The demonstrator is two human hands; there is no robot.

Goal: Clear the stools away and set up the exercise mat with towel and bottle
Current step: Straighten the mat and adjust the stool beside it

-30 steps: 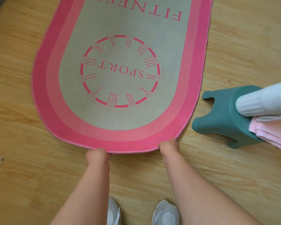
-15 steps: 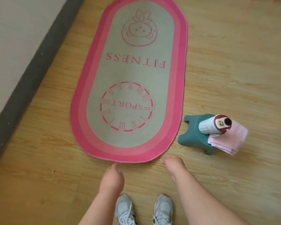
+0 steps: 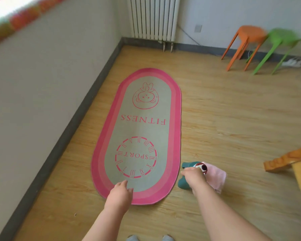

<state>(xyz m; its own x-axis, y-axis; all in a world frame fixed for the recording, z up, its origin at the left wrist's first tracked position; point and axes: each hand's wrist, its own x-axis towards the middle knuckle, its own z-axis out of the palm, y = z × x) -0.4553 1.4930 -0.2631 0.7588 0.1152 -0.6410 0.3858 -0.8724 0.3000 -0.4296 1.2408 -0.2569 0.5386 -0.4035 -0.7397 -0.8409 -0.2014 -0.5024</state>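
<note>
Left hand (image 3: 120, 191) fingers loose, empty, over near end of pink oval exercise mat (image 3: 174, 136) flat on wood floor (image 3: 233, 119). Right hand (image 3: 194, 176) over bottle (image 3: 202, 166); grip unclear. Bottle and pink towel (image 3: 216, 176) lie on teal stool (image 3: 183, 182) beside mat. Orange stool (image 3: 247, 34), green stool (image 3: 281, 39) by far wall.

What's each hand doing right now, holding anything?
Left hand: open, empty, above the mat.
Right hand: reaching over the bottle; grip cannot be told.

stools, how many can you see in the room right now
3: an orange stool and a green stool by the far wall, and a small teal stool beside the mat, partly hidden. Others may be out of frame.
</note>
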